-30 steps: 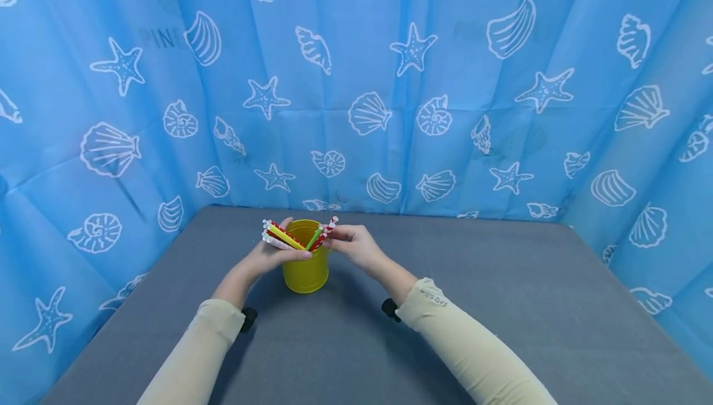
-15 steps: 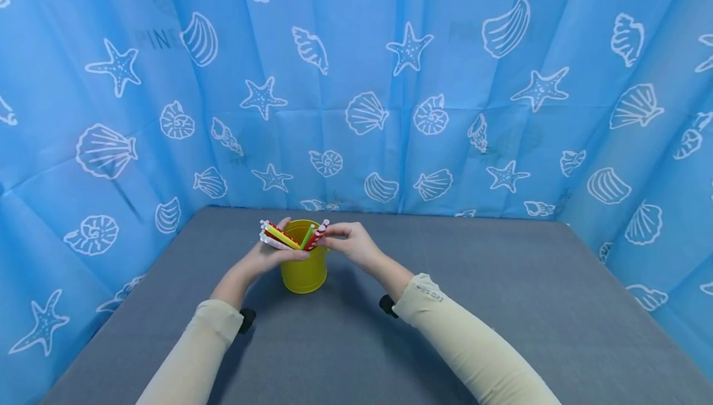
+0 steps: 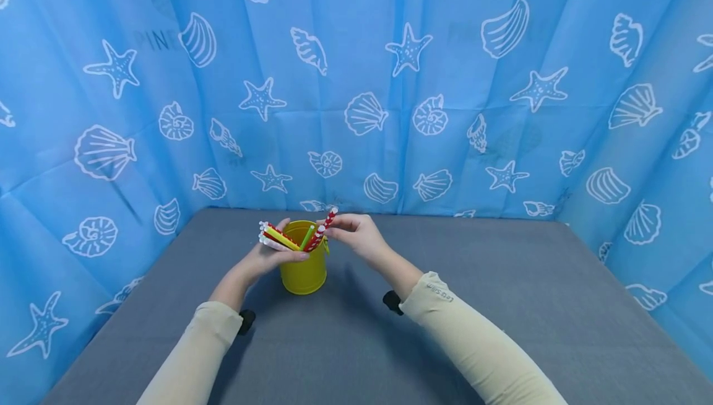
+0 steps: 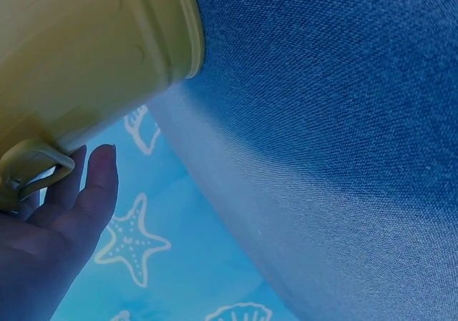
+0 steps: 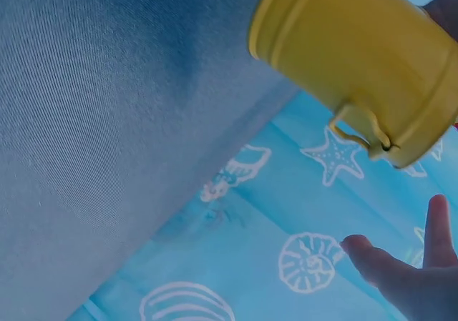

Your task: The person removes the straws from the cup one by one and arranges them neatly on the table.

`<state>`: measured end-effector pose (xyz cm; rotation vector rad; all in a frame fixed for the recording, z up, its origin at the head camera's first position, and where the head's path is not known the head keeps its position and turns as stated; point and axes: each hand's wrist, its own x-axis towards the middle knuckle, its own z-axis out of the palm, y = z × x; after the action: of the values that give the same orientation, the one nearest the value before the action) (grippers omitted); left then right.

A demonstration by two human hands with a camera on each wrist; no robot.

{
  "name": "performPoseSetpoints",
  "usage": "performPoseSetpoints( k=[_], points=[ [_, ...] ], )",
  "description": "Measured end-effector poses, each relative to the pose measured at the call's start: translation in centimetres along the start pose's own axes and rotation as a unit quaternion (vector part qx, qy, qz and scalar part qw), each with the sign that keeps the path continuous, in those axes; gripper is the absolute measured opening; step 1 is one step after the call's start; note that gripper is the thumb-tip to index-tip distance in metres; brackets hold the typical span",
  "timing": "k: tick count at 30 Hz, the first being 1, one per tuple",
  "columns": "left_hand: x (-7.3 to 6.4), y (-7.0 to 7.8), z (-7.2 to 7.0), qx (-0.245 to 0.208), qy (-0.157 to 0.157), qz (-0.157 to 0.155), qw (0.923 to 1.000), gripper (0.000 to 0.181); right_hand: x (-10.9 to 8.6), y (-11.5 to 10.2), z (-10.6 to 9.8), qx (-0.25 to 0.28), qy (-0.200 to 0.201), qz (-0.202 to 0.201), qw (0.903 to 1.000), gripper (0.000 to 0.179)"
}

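A small yellow metal bucket (image 3: pixel 303 276) stands on the table with several paper straws leaning out of it. My left hand (image 3: pixel 262 261) is curved round the bucket's rim, thumb across the near side. Red, yellow and white straws (image 3: pixel 278 238) lean against this hand. My right hand (image 3: pixel 362 241) pinches a red straw with white marks (image 3: pixel 331 217) above the right rim. Beside it, another red patterned straw (image 3: pixel 317 238) and a green straw (image 3: pixel 307 237) lean in the bucket. In the left wrist view, the fingers are near a bucket handle (image 4: pixel 54 167); the straws are hidden there.
The bucket stands near the back left of the grey cloth-covered table (image 3: pixel 501 306). A blue curtain (image 3: pixel 384 163) with white shells and starfish hangs behind and along both sides. Dark wrist cameras (image 3: pixel 392 302) sit under the forearms.
My right hand dipped slightly with the straws at the rim, then rose with one red straw, now higher than the one beside it. My left hand and the bucket have stayed nearly still.
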<state>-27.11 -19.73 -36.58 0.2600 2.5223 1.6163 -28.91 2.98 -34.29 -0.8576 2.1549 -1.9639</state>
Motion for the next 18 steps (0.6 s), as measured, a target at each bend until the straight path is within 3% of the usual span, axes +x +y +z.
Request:
performPoseSetpoints(
  k=[12, 18],
  points=[
    [-0.1, 0.0, 0.1, 0.01, 0.004, 0.007, 0.9999, 0.101, -0.5, -2.7, -1.7, 0.019, 0.017, -0.044, 0.9987, 0.024],
    [0.0, -0.2, 0.1, 0.007, 0.003, -0.001, 1.0, 0.101, -1.0, -4.1, -2.6, 0.027, 0.046, -0.061, 0.9967, 0.024]
  ],
)
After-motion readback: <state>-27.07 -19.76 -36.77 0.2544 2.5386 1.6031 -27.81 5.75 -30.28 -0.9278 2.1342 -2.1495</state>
